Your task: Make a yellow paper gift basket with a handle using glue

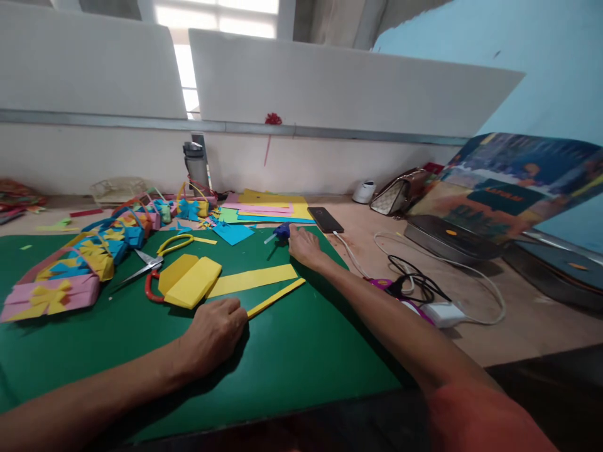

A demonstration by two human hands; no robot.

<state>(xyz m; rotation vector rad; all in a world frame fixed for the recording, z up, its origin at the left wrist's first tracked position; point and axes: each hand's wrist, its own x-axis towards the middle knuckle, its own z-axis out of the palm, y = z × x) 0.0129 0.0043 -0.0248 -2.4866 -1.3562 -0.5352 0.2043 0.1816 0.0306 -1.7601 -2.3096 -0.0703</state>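
Observation:
My left hand rests closed on the green mat, at the near end of a narrow folded yellow paper strip. The strip seems pinched in its fingers. Farther out, my right hand is wrapped around a small blue glue gun, whose grip is mostly hidden; a clear piece sticks out to its left. Between the hands lies a wider flat yellow strip. A folded yellow paper box sits beyond my left hand, next to open scissors with one yellow and one red handle loop.
Several small paper baskets with bows line the left side. Coloured sheets, blue scraps and a bottle are at the back. On the right lie a phone, cables, a white adapter and a dark case.

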